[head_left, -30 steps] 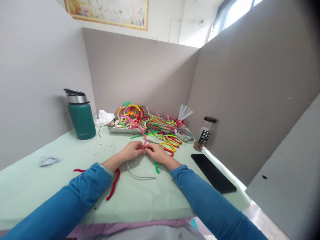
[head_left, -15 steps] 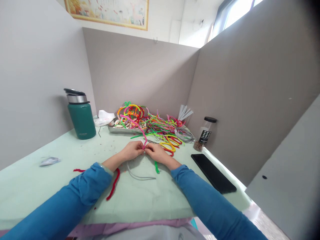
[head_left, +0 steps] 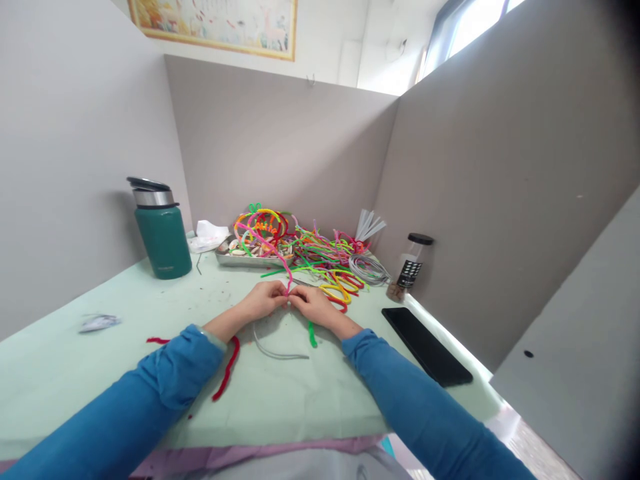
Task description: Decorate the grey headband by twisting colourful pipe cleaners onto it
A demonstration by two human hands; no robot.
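Note:
My left hand (head_left: 264,299) and my right hand (head_left: 312,304) meet over the middle of the table, fingertips pinched together. Between them they grip the lower end of a pink pipe cleaner (head_left: 278,255), whose long free end slants up and to the left. A grey wire (head_left: 277,354) curves out below my left hand onto the cloth. Under my right hand a green pipe cleaner (head_left: 313,335) pokes out. Beneath my left forearm lies a dark red pipe cleaner (head_left: 230,373), partly covered by the arm. The exact fingertip hold is too small to make out.
Behind my hands stands a metal tray (head_left: 250,261) with shaped pipe-cleaner pieces, beside a heap of coloured pipe cleaners (head_left: 325,245) and a grey wire coil (head_left: 369,270). A green bottle (head_left: 164,240) is left; a clear jar (head_left: 410,268) and black phone (head_left: 425,345) are right.
The free end of the pink pipe cleaner has swung slightly up and to the left. Both hands stay almost in place; the grey wire has shifted slightly left.

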